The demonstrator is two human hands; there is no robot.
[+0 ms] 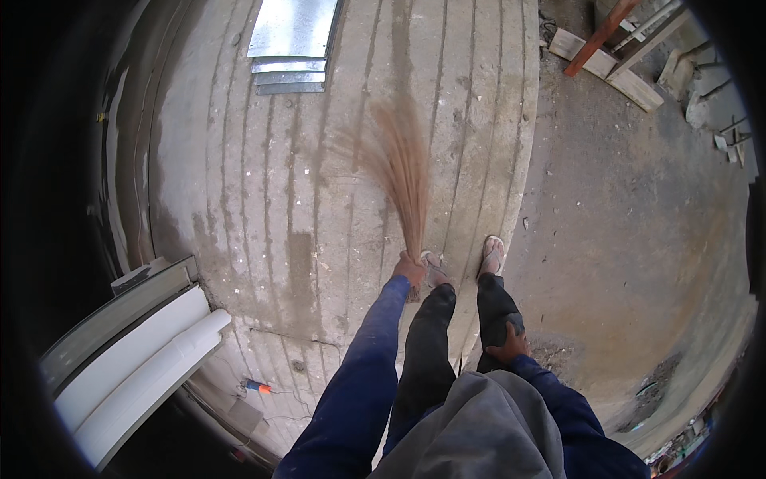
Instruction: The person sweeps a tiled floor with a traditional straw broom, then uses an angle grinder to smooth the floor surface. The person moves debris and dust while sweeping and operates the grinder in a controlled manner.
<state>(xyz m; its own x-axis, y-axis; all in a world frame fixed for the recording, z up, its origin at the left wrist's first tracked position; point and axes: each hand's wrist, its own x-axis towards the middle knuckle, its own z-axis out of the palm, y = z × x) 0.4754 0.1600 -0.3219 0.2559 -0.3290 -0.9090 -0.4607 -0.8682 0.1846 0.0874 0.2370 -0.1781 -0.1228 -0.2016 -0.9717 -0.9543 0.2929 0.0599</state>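
My left hand (410, 270) is closed round the bound end of a brown bristle broom (408, 188). The broom's bristles fan out ahead of me over the grooved concrete floor (271, 199), and their tips are smeared by motion. A short stub of the broom shows behind the fist. On my right knee rests my right hand (511, 345), its thumb spread from the fingers and nothing held in it.
Flat shiny metal sheets (291, 32) lie stacked at the far left. White rolls (152, 375) stand at the near left, with an orange and blue object (257, 386) beside them. Beyond the slab's right edge, boards (610, 68) and debris sit on lower ground.
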